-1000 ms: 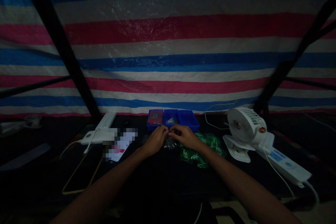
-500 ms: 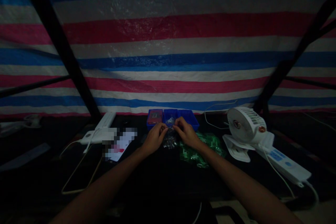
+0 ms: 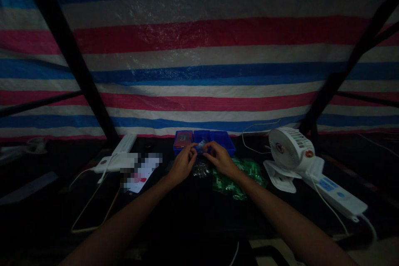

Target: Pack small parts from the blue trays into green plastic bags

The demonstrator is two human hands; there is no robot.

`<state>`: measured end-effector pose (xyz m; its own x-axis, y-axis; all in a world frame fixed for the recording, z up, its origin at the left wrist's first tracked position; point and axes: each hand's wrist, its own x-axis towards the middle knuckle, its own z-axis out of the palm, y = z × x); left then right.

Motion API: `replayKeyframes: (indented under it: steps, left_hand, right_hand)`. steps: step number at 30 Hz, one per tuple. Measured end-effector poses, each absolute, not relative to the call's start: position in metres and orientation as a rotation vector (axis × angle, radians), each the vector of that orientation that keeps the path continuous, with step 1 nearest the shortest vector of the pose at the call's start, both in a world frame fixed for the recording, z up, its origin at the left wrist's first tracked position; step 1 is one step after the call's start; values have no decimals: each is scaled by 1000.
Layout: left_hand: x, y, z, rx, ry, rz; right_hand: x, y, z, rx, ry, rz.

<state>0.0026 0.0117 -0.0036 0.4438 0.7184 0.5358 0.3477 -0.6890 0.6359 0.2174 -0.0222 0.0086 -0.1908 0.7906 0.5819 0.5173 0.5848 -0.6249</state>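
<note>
Between the fingertips of both hands is a small clear plastic bag [image 3: 201,144], held in front of the blue trays; its contents are too dark to make out. My left hand [image 3: 184,161] pinches its left side, and my right hand [image 3: 222,158] pinches the right. Just below the hands lies a pile of shiny clear packets [image 3: 201,169] on the dark table. Green printed packets [image 3: 240,178] are spread beside and partly under my right wrist. Behind the hands stand blue trays [image 3: 225,139], the left one with a reddish flat item [image 3: 183,138] in it.
A white clip fan [image 3: 286,147] stands at the right by a white power strip [image 3: 339,195] with trailing cables. On the left are a white power adapter [image 3: 116,162], a partly blurred white card [image 3: 145,174] and a looped cable. A striped tarp [image 3: 199,70] hangs behind.
Both hands have shifted slightly, and the clear bag between them now sits a little higher, away from the pile of packets below. The trays and fan stay in place.
</note>
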Motion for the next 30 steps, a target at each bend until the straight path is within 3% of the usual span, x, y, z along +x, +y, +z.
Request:
replayKeyframes:
  steps: [30]
  left_hand:
    - [3, 9, 1, 2362, 800, 1102]
  right_hand:
    - [214, -24, 9, -1032, -1910, 390]
